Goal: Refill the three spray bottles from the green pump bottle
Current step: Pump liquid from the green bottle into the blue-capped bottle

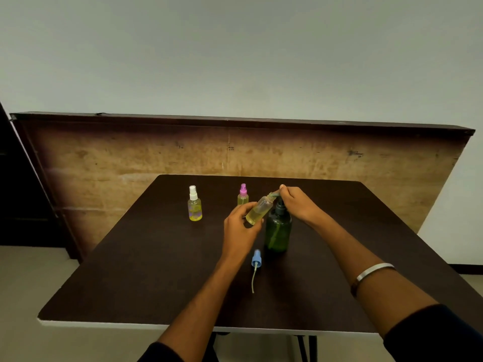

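Observation:
The green pump bottle (278,232) stands upright mid-table. My right hand (296,203) sits on top of its pump head, fingers curled over the nozzle. My left hand (239,228) grips an uncapped clear spray bottle (260,209) with yellowish liquid, tilted so its open neck meets the pump nozzle. That bottle's blue spray cap (256,259) with its dip tube lies on the table in front of the pump bottle. A white-capped spray bottle (194,205) stands at the back left. A pink-capped spray bottle (243,195) stands behind my left hand.
The dark brown table (146,270) has a white front edge. A worn wooden board (130,158) leans against the wall behind it. Pale floor shows at the left.

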